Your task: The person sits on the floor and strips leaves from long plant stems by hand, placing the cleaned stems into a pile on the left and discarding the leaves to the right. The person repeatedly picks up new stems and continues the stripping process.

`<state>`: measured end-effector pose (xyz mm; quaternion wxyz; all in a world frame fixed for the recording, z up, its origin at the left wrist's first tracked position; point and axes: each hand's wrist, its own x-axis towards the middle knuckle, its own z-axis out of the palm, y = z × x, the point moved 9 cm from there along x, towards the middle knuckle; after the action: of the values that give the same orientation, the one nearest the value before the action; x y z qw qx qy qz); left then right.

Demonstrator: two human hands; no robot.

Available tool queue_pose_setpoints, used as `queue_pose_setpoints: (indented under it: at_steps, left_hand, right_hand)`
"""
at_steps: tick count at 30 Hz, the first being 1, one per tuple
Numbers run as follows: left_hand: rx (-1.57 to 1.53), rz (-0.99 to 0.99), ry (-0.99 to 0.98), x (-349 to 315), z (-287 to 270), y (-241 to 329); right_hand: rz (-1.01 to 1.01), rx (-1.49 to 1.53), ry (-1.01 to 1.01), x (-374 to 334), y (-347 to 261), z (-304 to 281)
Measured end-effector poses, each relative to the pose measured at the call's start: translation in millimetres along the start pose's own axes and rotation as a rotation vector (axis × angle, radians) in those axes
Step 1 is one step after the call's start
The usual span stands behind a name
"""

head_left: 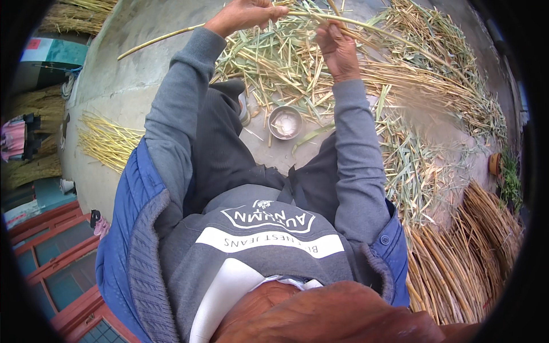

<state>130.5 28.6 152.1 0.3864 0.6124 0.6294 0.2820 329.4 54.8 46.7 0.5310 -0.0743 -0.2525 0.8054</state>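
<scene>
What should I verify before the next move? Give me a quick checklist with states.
1. Left hand gripping the long stalk: ok.
2. Right hand's grip closed on that stalk: cannot tell, though it is close to it.
3. Stalk's right end visible: cannot tell; it blends into the litter.
4. Space below free of leaf litter: not ok.
5. Metal bowl upright, apart from both hands: ok.
6. Yellow stalks apart from the held one: ok.

I see a round metal bowl (286, 135) on grey concrete floor (143, 68), a brown pot (494, 164) beside a green plant (510, 182) along my feed's right rim, red-framed glass panes (63, 284) lower left, a pink garment (12, 140) above.
</scene>
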Motion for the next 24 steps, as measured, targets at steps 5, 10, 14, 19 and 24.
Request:
queue_pose_setpoints:
  at_steps: [5, 10, 14, 19, 24]
  left_hand:
    - [0.039, 0.237, 0.033, -8, -5, 37]
    - [0.305, 0.28, 0.073, -31, -20, 10]
    - [0.15, 0.086, 0.031, -51, -46, -69]
    - [0.192, -0.068, 0.082, -86, -104, -137]
    - [0.478, 0.204, 0.189, -65, -47, -77]
  right_hand:
    - [0.147, 0.126, 0.498, -4, 18, -61]
    - [-0.008, 0.361, 0.522, 2, -56, -110]
    - [-0.201, 0.365, 0.344, -4, -107, -119]
    - [-0.268, -0.117, 0.534, -13, -126, -116]
    - [0.012, -0.377, 0.226, 2, -51, -42]
